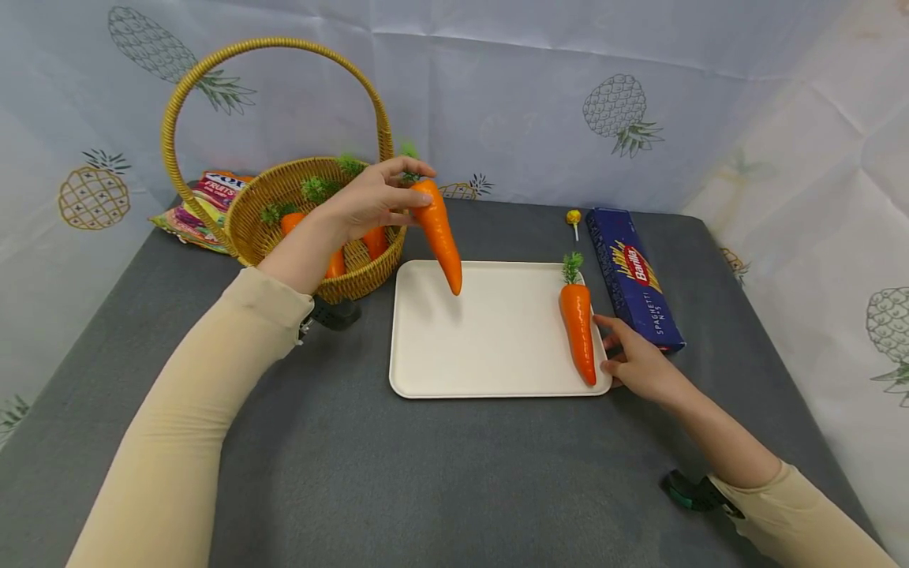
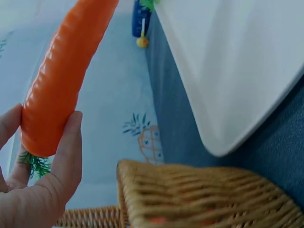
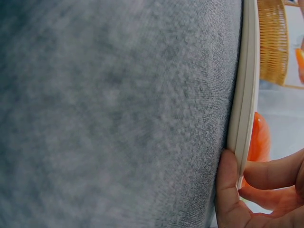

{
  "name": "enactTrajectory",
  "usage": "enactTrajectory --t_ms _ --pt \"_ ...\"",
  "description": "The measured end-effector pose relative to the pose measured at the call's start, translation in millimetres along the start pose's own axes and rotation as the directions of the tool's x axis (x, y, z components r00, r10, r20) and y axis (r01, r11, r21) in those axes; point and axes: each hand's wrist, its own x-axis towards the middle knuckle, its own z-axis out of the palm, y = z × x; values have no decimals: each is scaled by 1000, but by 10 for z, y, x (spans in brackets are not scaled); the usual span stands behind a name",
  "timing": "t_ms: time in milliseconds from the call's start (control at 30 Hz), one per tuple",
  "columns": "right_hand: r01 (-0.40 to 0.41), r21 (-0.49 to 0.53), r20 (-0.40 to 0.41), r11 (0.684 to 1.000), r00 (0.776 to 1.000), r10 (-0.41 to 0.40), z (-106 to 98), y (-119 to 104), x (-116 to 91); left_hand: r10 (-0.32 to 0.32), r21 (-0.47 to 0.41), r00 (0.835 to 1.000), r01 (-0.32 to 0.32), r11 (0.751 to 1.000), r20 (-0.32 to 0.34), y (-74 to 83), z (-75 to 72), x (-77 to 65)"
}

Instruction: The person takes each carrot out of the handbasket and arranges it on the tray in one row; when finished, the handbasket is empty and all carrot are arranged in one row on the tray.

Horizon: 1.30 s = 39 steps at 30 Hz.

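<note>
My left hand [image 1: 372, 196] pinches an orange carrot [image 1: 442, 241] near its green top, between thumb and fingers. The carrot hangs tip down above the left part of a cream tray [image 1: 483, 347]; in the left wrist view, its leafy end [image 2: 39, 164] shows behind the fingers. Another carrot [image 1: 578, 327] lies lengthwise along the tray's right side. At that side my right hand [image 1: 639, 367] grips the tray's edge, with thumb and fingers on either side of the rim [image 3: 244, 99] in the right wrist view. Beneath the left forearm, a wicker basket [image 1: 365, 278] holds several carrots, partly hidden.
A tall arched handle [image 1: 273, 43] rises over the basket. Behind the basket's left side leans a colourful snack bag [image 1: 213, 197]. Right of the tray lie a blue spaghetti box [image 1: 632, 276] and a yellow lollipop [image 1: 574, 218]. Pineapple-print cloth [image 1: 497, 102] borders the grey table [image 1: 440, 489].
</note>
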Motion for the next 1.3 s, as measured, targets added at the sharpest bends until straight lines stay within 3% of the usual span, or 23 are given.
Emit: enactTrajectory --t_ms 233,600,1300 --pt "15 30 -4 999 1000 -15 7 13 5 -2 -47 999 4 999 42 -80 205 67" --pt "10 22 1 1000 1000 -10 2 30 11 5 -37 996 -2 999 87 -234 490 149" --pt "18 20 -3 1000 1000 -18 -2 12 0 -44 -42 987 51 998 153 -489 911 297"
